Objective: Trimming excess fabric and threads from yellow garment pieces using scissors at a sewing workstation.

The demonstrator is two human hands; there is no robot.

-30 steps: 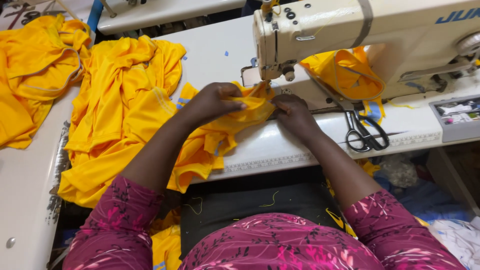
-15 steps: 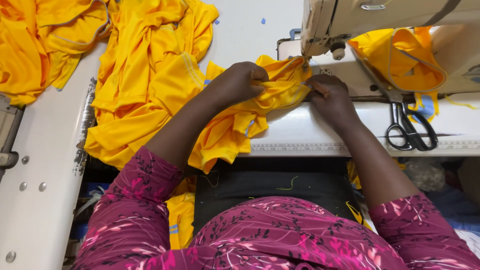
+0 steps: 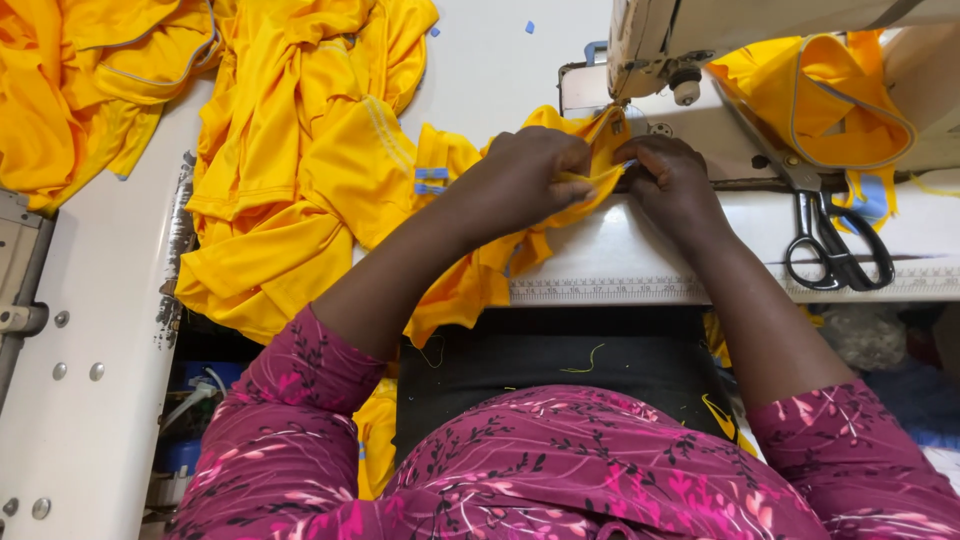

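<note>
Pinching a folded edge of the yellow garment (image 3: pixel 585 175) under the sewing machine head (image 3: pixel 660 45), left hand (image 3: pixel 530 175) and right hand (image 3: pixel 670 180) both grip it closed, holding the fold flat on the counter (image 3: pixel 640 265).

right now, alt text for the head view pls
Both hands, left hand and right hand, pinch a folded yellow knit fabric piece under the cream sewing machine head. Black-handled steel scissors lie to the right, a heap of yellow garments to the left.

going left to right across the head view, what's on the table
loose yellow fabric pile → heap of yellow garments → left hand → right hand → black scissors
</note>
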